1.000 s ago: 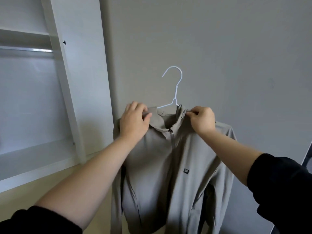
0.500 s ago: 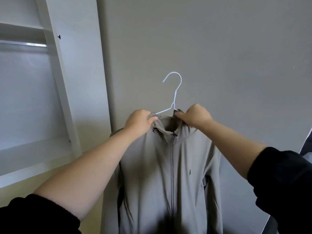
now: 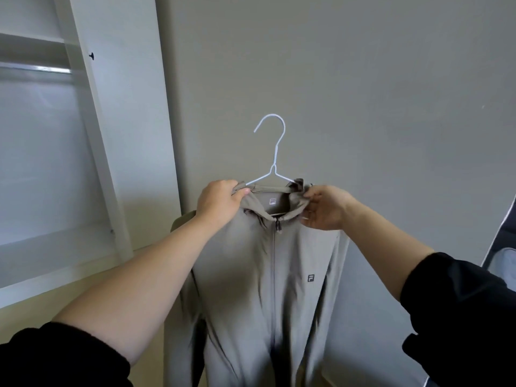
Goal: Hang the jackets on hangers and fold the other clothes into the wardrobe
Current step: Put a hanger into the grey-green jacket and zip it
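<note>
A grey-beige zip jacket hangs in front of me on a white wire hanger, whose hook points left above the collar. My left hand grips the left side of the collar together with the hanger's arm. At the right side of the collar, my right hand pinches the fabric. The zip is closed almost to the top, and a small dark logo sits on the chest. The jacket's lower part runs out of frame.
The open white wardrobe stands at the left, with a metal rail near its top and a shelf below. A plain grey wall is behind the jacket. A dark object shows at the right edge.
The jacket has turned to face me squarely and spread out on the hanger. My right hand has shifted from the hanger neck to the collar's right side. The view tilted slightly.
</note>
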